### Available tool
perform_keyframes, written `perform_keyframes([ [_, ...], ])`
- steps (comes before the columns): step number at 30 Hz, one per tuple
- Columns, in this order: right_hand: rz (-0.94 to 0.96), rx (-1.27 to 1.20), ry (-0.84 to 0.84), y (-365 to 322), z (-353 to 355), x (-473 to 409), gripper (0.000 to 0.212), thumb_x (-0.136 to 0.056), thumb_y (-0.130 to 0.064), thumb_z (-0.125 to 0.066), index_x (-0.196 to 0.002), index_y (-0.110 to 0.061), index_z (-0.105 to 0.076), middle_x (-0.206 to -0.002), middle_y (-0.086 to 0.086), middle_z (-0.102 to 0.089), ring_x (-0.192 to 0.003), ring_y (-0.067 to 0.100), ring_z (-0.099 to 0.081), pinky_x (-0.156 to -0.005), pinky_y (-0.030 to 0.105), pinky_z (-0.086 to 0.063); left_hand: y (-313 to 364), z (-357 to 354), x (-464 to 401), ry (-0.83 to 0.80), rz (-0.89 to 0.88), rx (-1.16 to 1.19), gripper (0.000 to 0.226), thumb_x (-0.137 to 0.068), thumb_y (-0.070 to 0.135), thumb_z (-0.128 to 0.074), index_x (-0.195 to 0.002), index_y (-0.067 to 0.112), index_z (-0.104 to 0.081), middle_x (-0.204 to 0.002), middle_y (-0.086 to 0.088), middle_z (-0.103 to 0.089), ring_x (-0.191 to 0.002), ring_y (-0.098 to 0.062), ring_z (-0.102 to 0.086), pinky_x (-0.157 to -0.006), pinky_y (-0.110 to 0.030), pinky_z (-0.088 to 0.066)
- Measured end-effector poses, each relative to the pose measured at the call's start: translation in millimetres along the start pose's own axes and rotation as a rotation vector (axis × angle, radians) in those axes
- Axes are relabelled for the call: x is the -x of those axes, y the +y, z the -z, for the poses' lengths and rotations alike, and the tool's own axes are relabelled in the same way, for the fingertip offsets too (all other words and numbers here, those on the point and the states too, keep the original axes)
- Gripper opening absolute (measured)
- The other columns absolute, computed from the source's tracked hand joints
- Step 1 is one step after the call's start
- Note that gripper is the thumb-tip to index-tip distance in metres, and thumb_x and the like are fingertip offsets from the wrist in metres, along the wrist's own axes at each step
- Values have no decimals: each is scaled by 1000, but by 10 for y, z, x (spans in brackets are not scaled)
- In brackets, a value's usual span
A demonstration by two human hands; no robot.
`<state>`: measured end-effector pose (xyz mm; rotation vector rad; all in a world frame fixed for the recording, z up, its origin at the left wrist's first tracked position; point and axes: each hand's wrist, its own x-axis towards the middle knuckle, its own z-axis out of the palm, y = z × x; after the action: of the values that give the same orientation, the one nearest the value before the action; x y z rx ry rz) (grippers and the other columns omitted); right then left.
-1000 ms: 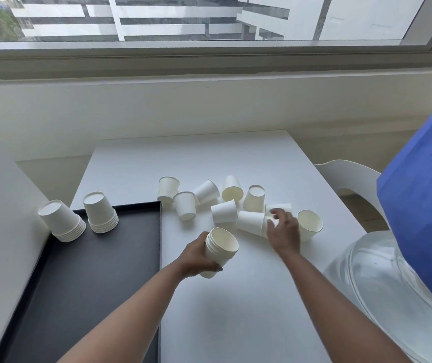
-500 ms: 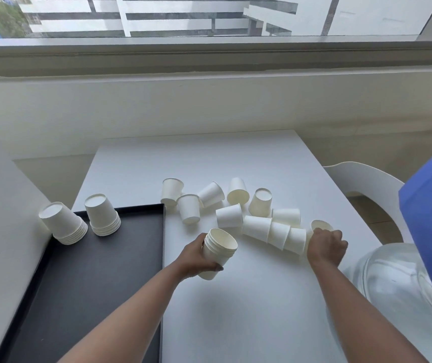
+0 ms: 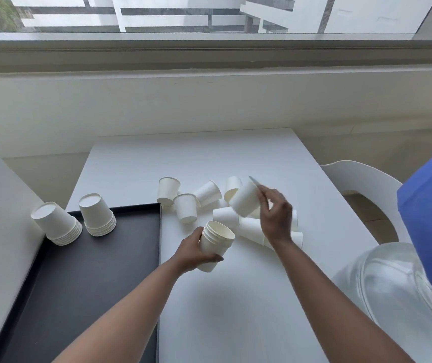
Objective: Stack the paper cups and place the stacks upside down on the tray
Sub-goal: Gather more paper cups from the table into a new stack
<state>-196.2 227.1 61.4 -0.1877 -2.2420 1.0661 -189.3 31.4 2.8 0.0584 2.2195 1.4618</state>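
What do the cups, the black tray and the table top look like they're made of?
Cups, like the single cup in the right hand: probably thin matte white paper, judging by the rolled rims. Tray: matte black with a raised edge, likely plastic, though coated metal is possible. Table: smooth white surface with faint sheen, perhaps laminate.

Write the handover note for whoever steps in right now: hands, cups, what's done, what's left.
Left hand grips a partial stack, mouths up, over the table.
Right hand holds a single cup raised above the loose cups.
Done: two upside-down stacks at the far end of the black tray, the left one tilted at the tray's edge.
Left: nest the held cup, stack the remaining loose ones, set the stacks inverted on the tray.
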Motion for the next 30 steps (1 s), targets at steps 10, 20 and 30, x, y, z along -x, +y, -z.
perform_keyframes([
  [10,38,-258,-292,-75,-293,421,26,-87,0,-57,-108,-10,-69,-87,8,-70,-78,4,-56,-71,4,-40,-24,43,66,89,30,33,78,-50,31,-77,-122,24,-47,-113,-2,-60,-103,-24,-58,-77,-35,-51],
  [20,20,-218,-534,0,-350,660,29,-88,4,-52,-107,-9,-69,-93,9,-69,-83,4,-55,-72,5,-38,12,8,37,118,23,91,72,-50,26,-76,-116,24,-49,-110,-3,-61,-100,-24,-58,-78,-36,-51],
  [30,-932,70,267,632,50,402,45,-89,-11,-54,-132,-3,-43,-137,21,-45,-129,37,-34,-102,43,-33,-10,48,58,92,13,94,74,-50,26,-76,-118,25,-47,-113,-3,-59,-103,-24,-56,-76,-32,-47],
])
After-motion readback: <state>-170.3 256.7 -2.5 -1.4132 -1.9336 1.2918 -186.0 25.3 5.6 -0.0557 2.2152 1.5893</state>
